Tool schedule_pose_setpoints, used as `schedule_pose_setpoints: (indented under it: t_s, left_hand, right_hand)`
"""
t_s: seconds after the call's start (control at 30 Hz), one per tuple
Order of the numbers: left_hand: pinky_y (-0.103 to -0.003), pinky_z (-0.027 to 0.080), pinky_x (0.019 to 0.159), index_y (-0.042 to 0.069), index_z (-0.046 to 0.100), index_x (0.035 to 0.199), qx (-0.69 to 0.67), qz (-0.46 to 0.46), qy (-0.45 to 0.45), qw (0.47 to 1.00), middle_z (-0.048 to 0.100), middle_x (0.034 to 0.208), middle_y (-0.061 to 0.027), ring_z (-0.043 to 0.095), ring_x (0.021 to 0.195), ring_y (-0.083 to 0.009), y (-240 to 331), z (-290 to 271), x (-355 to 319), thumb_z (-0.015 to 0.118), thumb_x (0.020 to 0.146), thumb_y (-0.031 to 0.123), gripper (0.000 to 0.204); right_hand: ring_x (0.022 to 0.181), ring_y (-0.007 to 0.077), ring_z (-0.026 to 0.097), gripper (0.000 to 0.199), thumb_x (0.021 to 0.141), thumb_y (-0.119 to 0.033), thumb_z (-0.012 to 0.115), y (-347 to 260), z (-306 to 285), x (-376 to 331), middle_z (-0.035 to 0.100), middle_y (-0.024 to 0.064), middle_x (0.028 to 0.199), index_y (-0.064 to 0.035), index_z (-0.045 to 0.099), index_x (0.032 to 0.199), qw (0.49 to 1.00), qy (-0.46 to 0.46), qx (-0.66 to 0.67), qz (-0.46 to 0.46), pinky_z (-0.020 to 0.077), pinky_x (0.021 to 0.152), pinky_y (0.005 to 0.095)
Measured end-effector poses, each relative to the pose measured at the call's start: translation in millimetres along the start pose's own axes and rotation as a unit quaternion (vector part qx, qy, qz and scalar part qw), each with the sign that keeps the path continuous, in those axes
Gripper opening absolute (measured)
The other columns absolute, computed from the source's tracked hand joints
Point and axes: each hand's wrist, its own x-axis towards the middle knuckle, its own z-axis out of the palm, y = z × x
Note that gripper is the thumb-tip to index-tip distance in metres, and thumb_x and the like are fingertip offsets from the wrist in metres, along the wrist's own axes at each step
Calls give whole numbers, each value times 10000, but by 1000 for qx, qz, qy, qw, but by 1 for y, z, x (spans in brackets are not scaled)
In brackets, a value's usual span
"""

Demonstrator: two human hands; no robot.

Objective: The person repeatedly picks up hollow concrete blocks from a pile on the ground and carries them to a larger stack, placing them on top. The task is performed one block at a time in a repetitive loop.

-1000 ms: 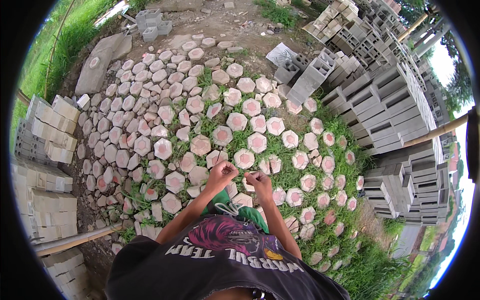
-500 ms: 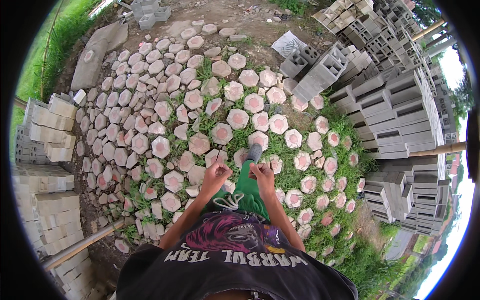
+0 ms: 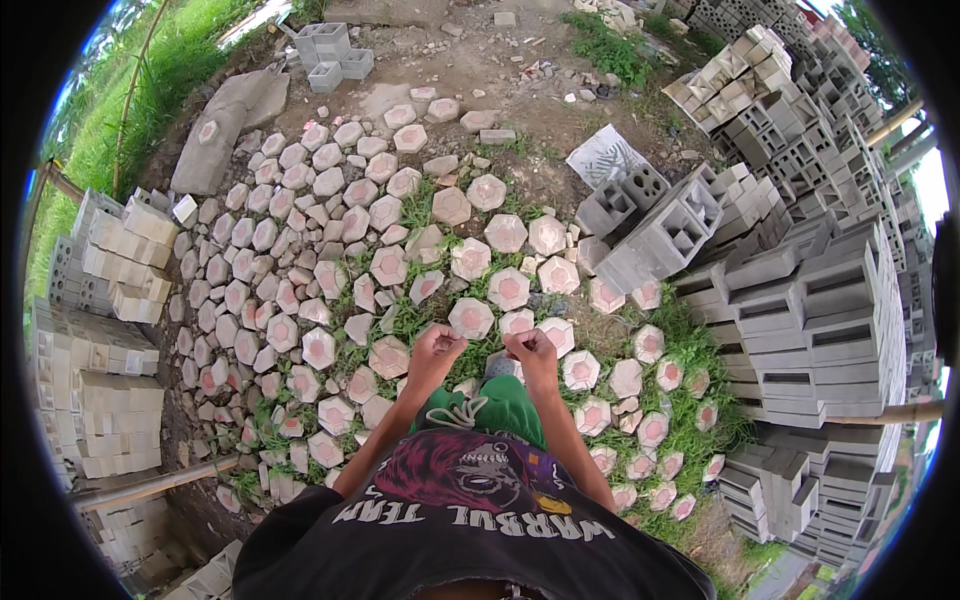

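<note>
My left hand [image 3: 435, 352] is raised in front of my waist, its fingers curled into a pinch. Level with it, a short gap away, my right hand [image 3: 533, 354] is pinched in the same way. What either one holds, if anything, is too small or hidden to make out. Below them lie hexagonal paving stones [image 3: 471, 318] with reddish centres. My green trousers [image 3: 500, 408] with a white drawstring [image 3: 458, 411] show between my forearms, and a grey shoe or sock [image 3: 503, 366] shows just beyond them.
Stacked concrete blocks [image 3: 815, 330] rise on the right, with loose blocks [image 3: 655, 230] nearer the stones. Paler block stacks [image 3: 100, 400] line the left, beside a bamboo pole [image 3: 160, 486]. Grass grows between the stones. A concrete slab [image 3: 212, 150] and more blocks [image 3: 330, 50] lie farther off.
The ground and the blocks ahead have shifted down in view as I move forward. The foot ahead of me now shows closer to my body. Both hands stay pinched before my waist.
</note>
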Motion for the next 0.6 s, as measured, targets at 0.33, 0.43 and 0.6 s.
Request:
schedule_pose_setpoints:
  t_s: [0.33,0.43,0.6]
  left_hand:
    - [-228,456,668,14,572,893,40,-19,6,999,601,814,-7,575,742,-73,22,51,110,677,832,97,147]
    - [-234,453,648,13,580,891,41,-13,11,999,600,797,-6,565,717,-76,26,63,158,677,829,117,155]
    - [-214,455,654,13,570,889,44,-23,-13,999,622,837,-18,582,747,-60,52,79,258,681,833,97,149]
  right_hand:
    - [641,121,595,280,806,-205,755,-38,-19,132,605,67,756,-47,530,750,998,-15,37,43,532,622,246]
    - [643,123,595,276,809,-203,752,-48,-12,174,607,67,761,-46,533,750,999,-33,22,38,533,628,250]
    - [652,121,592,273,836,-215,725,-91,10,249,602,58,741,-53,535,726,999,-42,-17,21,514,644,253]
